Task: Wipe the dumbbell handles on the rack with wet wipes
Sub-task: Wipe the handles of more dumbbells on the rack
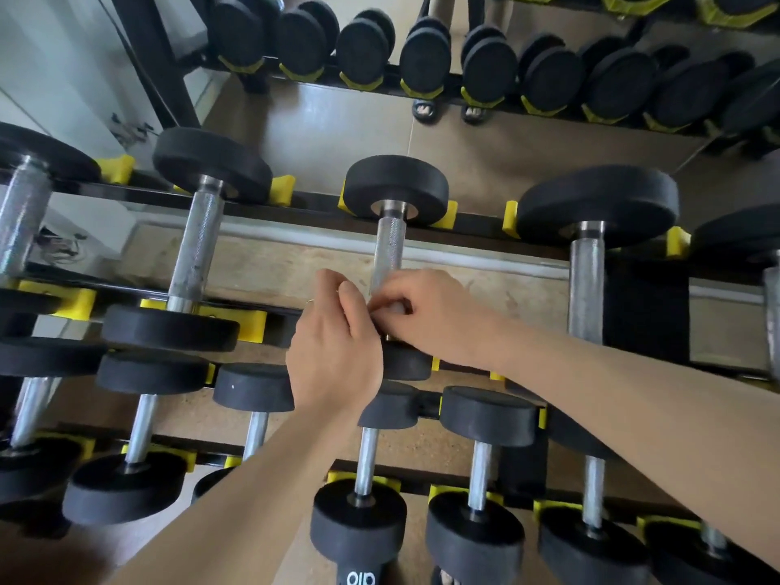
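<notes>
We see both hands at the near end of the middle dumbbell handle (390,247) on the upper rack (485,232) tier. Right hand (426,314) curls round it; a white scrap shows. Left hand (337,352) fingers pinch there, blocking it. Neighbour dumbbells (194,255) flank; mirror (337,111) behind.

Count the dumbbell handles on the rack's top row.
5: one handle far left, one next to it, the middle one, one to its right, one cut off at the right edge. More may lie outside the frame.
</notes>
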Tool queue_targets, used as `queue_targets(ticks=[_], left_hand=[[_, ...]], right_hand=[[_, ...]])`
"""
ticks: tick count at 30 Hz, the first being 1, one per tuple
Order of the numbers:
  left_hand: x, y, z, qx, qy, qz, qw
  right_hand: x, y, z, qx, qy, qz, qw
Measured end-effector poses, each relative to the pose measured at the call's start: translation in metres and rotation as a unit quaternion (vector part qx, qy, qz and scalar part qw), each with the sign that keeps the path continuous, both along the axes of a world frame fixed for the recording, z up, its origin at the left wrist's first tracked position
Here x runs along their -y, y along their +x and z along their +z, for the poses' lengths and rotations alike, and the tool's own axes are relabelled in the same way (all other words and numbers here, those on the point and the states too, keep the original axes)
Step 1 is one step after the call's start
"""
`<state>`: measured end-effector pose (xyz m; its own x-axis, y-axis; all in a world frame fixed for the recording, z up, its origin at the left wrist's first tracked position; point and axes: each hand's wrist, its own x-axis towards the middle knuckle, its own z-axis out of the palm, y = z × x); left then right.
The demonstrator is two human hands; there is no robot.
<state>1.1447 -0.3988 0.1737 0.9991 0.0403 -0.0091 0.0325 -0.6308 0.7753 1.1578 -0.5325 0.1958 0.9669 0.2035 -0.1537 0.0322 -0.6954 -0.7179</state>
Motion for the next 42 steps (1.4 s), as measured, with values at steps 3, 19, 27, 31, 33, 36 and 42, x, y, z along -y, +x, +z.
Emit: queue_targets(ticks=[3, 19, 27, 31, 33, 36, 42], left_hand=[[-0.004, 0.004, 0.01, 0.089, 0.105, -0.105, 0.985], [0.16, 0.021, 0.042, 0.067, 0.015, -0.286, 0.956], [0.198, 0.063, 0.05, 0.021, -0.019, -0.317, 0.948], [0.206, 0.061, 0.041, 0.036, -0.035, -0.292, 0.955], [0.205, 0.059, 0.041, 0.04, -0.048, -0.283, 0.957], [0.204, 0.056, 0.041, 0.067, -0.039, -0.29, 0.954], [0.205, 0.053, 0.038, 0.106, -0.038, -0.289, 0.951]], right_hand=[[0.012, -0.004, 0.019, -0.008, 0.056, -0.094, 0.994], [0.192, -0.068, 0.032, 0.215, -0.152, -0.145, 0.954], [0.192, -0.071, 0.006, 0.267, -0.127, -0.143, 0.945], [0.199, -0.065, 0.011, 0.253, -0.147, -0.097, 0.951], [0.201, -0.061, 0.012, 0.253, -0.147, -0.084, 0.953], [0.202, -0.068, 0.011, 0.252, -0.101, -0.084, 0.959], [0.206, -0.095, 0.021, 0.125, -0.054, 0.045, 0.99]])
